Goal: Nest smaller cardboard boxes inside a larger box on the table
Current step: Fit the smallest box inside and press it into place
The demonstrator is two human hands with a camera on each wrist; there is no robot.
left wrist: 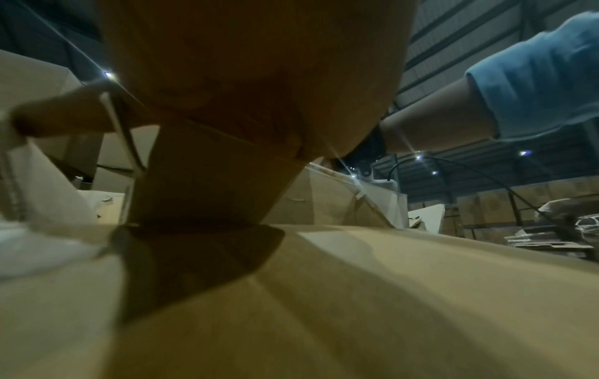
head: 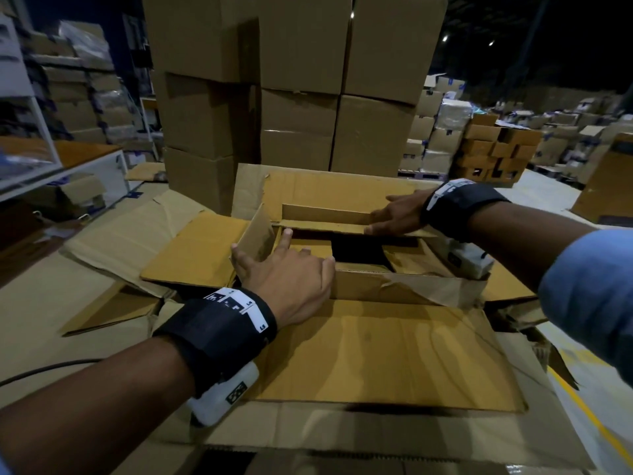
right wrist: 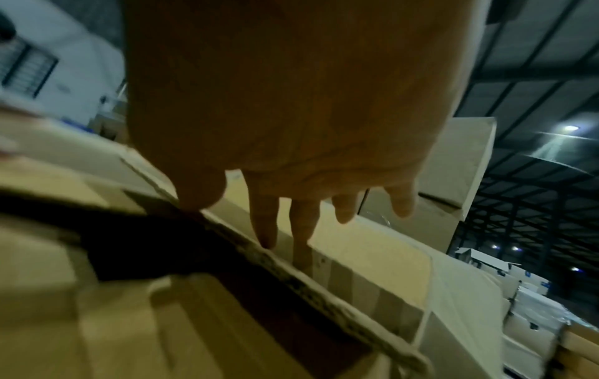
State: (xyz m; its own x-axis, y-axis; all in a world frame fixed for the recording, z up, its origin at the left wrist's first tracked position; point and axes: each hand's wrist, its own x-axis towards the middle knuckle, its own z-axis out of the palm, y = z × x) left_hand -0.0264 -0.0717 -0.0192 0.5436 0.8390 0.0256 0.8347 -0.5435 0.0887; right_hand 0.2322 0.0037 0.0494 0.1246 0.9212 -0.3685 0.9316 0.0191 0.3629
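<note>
A large cardboard box (head: 376, 354) lies open in front of me with its flaps spread wide. Inside it stands a smaller box (head: 376, 286) with a dark opening in the middle. My left hand (head: 284, 269) holds that box at its near left corner: the upright left flap (head: 255, 234) sits between thumb and fingers, and the fingers curl over the rim. The left wrist view shows the thumb (left wrist: 64, 115) outside that flap (left wrist: 120, 133). My right hand (head: 394, 214) presses the far flap (head: 325, 217) with straight fingers (right wrist: 266, 225) laid on the cardboard (right wrist: 356, 256).
A tall stack of closed cartons (head: 291, 80) rises right behind the large box. Flattened cardboard sheets (head: 113, 234) lie to the left. A black cable (head: 51, 366) runs at lower left. More stacked cartons (head: 496, 149) fill the back right, beyond a floor with a yellow line (head: 589, 416).
</note>
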